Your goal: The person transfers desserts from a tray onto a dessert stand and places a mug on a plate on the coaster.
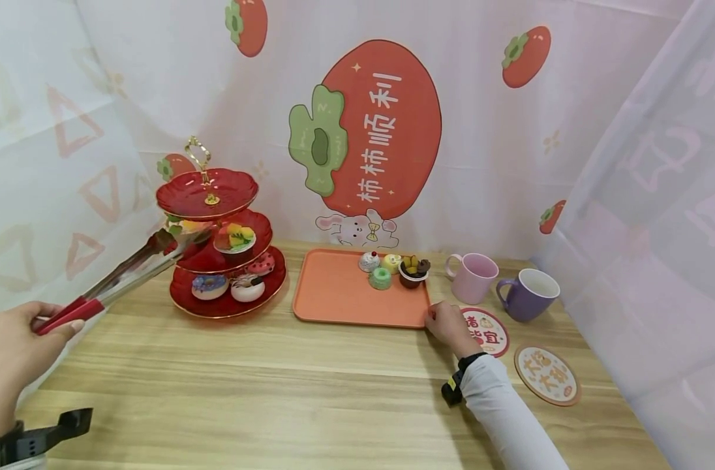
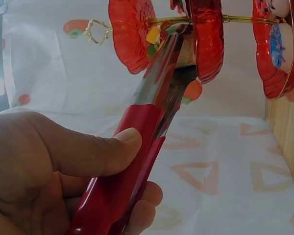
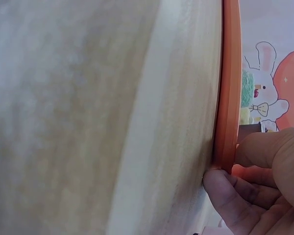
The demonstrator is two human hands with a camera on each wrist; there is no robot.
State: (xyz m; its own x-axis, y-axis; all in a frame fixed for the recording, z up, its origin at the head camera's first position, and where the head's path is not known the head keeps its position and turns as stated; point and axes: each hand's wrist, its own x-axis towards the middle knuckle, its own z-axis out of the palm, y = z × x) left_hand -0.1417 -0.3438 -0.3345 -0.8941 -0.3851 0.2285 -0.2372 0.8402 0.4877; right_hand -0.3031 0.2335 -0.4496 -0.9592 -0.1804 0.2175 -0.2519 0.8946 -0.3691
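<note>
My left hand grips a pair of tongs by the red handles. Their metal tips reach into the middle tier of a red three-tier stand. In the left wrist view the tips are around a pale, fruit-topped cake cup, largely hidden by them. Another fruit-topped cup sits right of the tips on that tier. My right hand pinches the front right corner of an orange tray; the right wrist view shows thumb and fingers on its rim.
Several small cakes, among them a green ring cake and a chocolate cup, stand at the tray's right. Donuts fill the bottom tier. A pink mug, a purple mug and two round coasters are at right.
</note>
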